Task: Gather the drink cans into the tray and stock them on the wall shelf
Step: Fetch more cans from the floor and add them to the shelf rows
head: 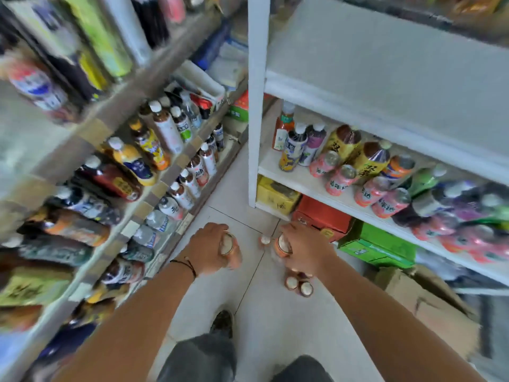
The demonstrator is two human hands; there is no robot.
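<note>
**A can in each hand, over the shop floor**

My left hand (212, 248) has its grip curled round an orange drink can (228, 248), fingers wrapped over the can's side with its pale top facing up at me. My right hand (304, 250) grips a second orange can (283, 246) the same way, thumb and fingers closed about its body. The two held cans are near each other but apart.

More cans stand on the tiled floor (220, 188): one small can (265, 239) at about 12 o'clock between my hands, and a cluster of floor cans (298, 285) at 5 o'clock from my right hand, just beside my wrist.

At 2 o'clock the white wall shelf (303, 186) carries pink cans (340, 179) lying among bottles. Below it sit a yellow box (275, 195), a red box (322, 213) and a green box (377, 244). At 9 o'clock a second rack (154, 194) holds rows of bottles. My shoe (222, 323) shows at 6 o'clock. The picture is blurred, and I cannot make out a tray.
</note>
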